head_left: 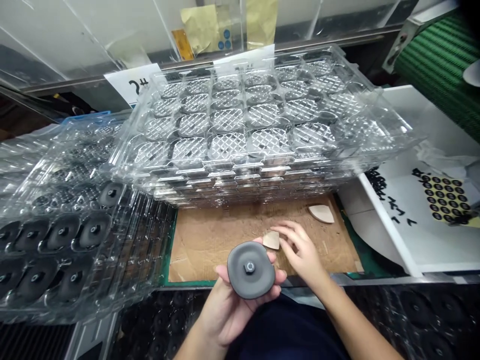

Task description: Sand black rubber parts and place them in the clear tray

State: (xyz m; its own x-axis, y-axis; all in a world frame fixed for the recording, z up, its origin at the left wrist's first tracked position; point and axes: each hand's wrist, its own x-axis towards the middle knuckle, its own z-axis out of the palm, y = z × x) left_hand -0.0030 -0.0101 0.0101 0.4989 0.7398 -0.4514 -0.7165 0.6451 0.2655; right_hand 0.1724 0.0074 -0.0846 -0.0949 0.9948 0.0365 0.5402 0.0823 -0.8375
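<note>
My left hand (225,305) is palm up and cups a round grey rubbery disc (250,270) with a small dark hub in its middle, fingers curled round its rim. My right hand (300,250) hovers just right of the disc, fingers spread and slightly bent, its fingertips at a small beige wedge-shaped piece (271,240) on the brown cardboard mat (210,235). Whether the fingers pinch that piece is unclear. A second beige wedge (321,214) lies farther back on the mat.
A stack of clear plastic trays (255,125) with empty cells stands behind the mat. At left, clear trays (67,235) hold several grey discs. A white box (431,215) with a sheet of black dots sits at right. A green ribbed belt (442,60) is far right.
</note>
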